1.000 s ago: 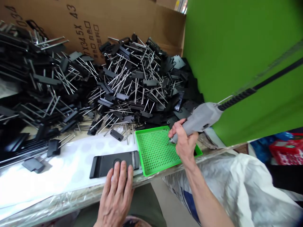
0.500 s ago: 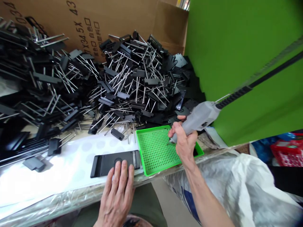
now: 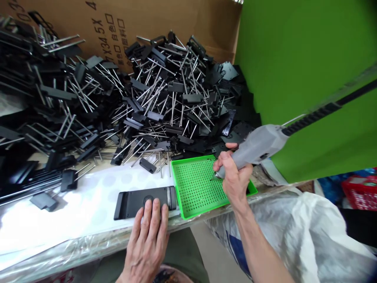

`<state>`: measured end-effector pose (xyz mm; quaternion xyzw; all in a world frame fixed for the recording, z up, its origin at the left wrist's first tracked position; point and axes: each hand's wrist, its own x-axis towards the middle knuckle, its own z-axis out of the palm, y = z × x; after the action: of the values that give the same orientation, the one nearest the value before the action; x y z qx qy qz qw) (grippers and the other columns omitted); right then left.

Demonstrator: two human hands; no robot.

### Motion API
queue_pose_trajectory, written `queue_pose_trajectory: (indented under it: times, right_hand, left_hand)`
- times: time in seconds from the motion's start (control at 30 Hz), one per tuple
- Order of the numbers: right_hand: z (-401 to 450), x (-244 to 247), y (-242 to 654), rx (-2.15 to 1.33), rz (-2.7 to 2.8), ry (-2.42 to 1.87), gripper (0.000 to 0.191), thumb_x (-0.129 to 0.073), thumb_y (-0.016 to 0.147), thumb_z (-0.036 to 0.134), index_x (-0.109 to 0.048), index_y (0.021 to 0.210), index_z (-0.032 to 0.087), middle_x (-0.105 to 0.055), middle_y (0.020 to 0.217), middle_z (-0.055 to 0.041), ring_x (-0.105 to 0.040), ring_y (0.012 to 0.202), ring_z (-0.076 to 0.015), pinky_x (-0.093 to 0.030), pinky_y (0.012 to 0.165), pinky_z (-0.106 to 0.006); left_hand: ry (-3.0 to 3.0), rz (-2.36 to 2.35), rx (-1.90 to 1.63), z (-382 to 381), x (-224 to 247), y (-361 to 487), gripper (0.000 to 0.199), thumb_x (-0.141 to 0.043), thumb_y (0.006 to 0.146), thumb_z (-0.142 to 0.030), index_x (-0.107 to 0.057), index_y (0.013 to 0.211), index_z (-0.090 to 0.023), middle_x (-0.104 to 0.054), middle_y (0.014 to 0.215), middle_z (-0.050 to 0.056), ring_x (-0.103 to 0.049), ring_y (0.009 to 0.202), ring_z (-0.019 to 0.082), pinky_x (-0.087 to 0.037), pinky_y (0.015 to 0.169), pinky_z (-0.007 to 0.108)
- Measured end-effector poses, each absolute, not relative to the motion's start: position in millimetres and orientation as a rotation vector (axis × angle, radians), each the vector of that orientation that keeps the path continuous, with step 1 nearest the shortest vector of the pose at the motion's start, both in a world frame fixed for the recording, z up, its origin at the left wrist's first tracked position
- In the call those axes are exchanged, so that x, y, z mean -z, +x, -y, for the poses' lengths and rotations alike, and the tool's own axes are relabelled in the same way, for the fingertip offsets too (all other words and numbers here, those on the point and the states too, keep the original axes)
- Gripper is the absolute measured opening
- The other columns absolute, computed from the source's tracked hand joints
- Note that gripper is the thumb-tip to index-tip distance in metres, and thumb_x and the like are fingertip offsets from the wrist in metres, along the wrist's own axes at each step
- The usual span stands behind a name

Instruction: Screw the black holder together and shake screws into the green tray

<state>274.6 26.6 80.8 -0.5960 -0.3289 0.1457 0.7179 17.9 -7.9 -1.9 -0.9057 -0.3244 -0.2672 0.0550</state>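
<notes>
My left hand [image 3: 148,239] lies flat with its fingers out, fingertips resting on a black rectangular plastic part [image 3: 138,197] with a round mark near its middle. White sheeting [image 3: 97,212] lies under the part. My right hand [image 3: 235,179] is wrapped round a grey electric screwdriver [image 3: 256,145], tilted so its tip points down and left. The tip is over a green perforated tray [image 3: 194,184]. Small holes fill the tray's floor in rows; whether the tip touches it I cannot tell.
Behind the sheeting rises a heap of black plastic pieces with metal rods [image 3: 165,106]. A cardboard box [image 3: 176,19] stands at the back, a green panel [image 3: 294,59] at the right. The screwdriver's black cable [image 3: 324,112] runs up to the right. Below lies a white sack [image 3: 294,232].
The right hand and screwdriver have shifted slightly right over the tray. The whole view has also moved a little. The left hand stays on the black part.
</notes>
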Motion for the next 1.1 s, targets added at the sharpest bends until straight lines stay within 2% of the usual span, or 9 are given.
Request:
queue_pose_trajectory:
  times: [0.4,0.5,0.6,0.73,0.83,0.9,1.0,1.1]
  right_hand:
    - [-26.6,-95.4,274.4,-0.340,0.728,-1.257,0.029,-0.073,0.082,0.037,-0.061,0.104,0.023,-0.053,0.057,0.0087,-0.053,0.047,-0.0110,-0.044,0.051,-0.027]
    - [-25.8,-109.3,267.4,-0.389,0.702,-1.164,0.024,-0.073,0.081,0.034,-0.063,0.102,0.026,-0.053,0.057,0.0079,-0.052,0.046,-0.0115,-0.043,0.049,-0.027]
    - [-26.4,-123.0,247.7,-0.472,0.673,-1.083,0.018,-0.069,0.082,0.029,-0.063,0.100,0.027,-0.051,0.057,0.0073,-0.048,0.045,-0.0114,-0.042,0.047,-0.027]
    - [-29.2,-136.6,205.5,-0.618,0.659,-1.006,0.017,-0.066,0.082,0.029,-0.062,0.098,0.026,-0.050,0.056,0.0072,-0.046,0.044,-0.0110,-0.039,0.045,-0.027]
    - [-31.3,-140.9,175.5,-0.724,0.695,-0.970,0.018,-0.068,0.082,0.031,-0.062,0.099,0.027,-0.050,0.057,0.0064,-0.046,0.044,-0.0111,-0.039,0.045,-0.028]
    - [-32.5,-141.3,161.2,-0.769,0.723,-0.953,0.019,-0.069,0.083,0.032,-0.063,0.100,0.028,-0.049,0.058,0.0060,-0.045,0.044,-0.0112,-0.040,0.045,-0.029]
    - [-33.5,-139.8,147.5,-0.813,0.737,-0.924,0.021,-0.071,0.082,0.033,-0.063,0.101,0.027,-0.048,0.058,0.0062,-0.045,0.044,-0.0107,-0.040,0.045,-0.028]
    - [-31.0,-136.9,139.1,-0.846,0.727,-0.926,0.023,-0.073,0.081,0.033,-0.063,0.100,0.026,-0.049,0.057,0.0066,-0.046,0.044,-0.0100,-0.040,0.046,-0.027]
  left_hand:
    - [-2.723,0.958,0.779,7.4,1.5,19.8,0.055,-0.055,0.089,-0.013,-0.046,0.142,0.000,-0.050,0.145,0.027,-0.036,0.143,0.041,-0.025,0.121,0.053]
    - [-2.724,0.974,0.834,7.3,-2.4,20.8,0.053,-0.060,0.091,-0.028,-0.051,0.137,-0.001,-0.054,0.141,0.026,-0.041,0.140,0.041,-0.029,0.119,0.052]
    - [-2.781,1.067,1.021,3.5,-13.2,22.6,0.052,-0.060,0.092,-0.040,-0.056,0.131,-0.006,-0.057,0.138,0.024,-0.048,0.134,0.038,-0.040,0.112,0.051]
    - [-2.846,1.251,1.333,-11.9,-33.5,27.4,0.041,-0.060,0.092,-0.032,-0.054,0.127,-0.010,-0.061,0.128,0.019,-0.056,0.124,0.028,-0.053,0.099,0.043]
    - [-2.857,1.339,1.534,-24.8,-43.2,30.4,0.035,-0.068,0.087,-0.033,-0.061,0.116,-0.015,-0.065,0.117,0.014,-0.056,0.117,0.027,-0.054,0.097,0.045]
    - [-2.850,1.366,1.626,-29.7,-46.1,30.4,0.026,-0.071,0.084,-0.027,-0.066,0.107,-0.017,-0.067,0.110,0.011,-0.055,0.114,0.027,-0.054,0.096,0.045]
    - [-2.804,1.382,1.756,-30.5,-47.9,27.8,0.013,-0.071,0.083,-0.017,-0.069,0.096,-0.020,-0.068,0.102,0.007,-0.055,0.108,0.024,-0.054,0.091,0.041]
    - [-2.770,1.375,1.846,-26.5,-48.3,24.4,0.010,-0.069,0.083,-0.011,-0.069,0.088,-0.020,-0.069,0.098,0.006,-0.056,0.105,0.022,-0.054,0.088,0.038]
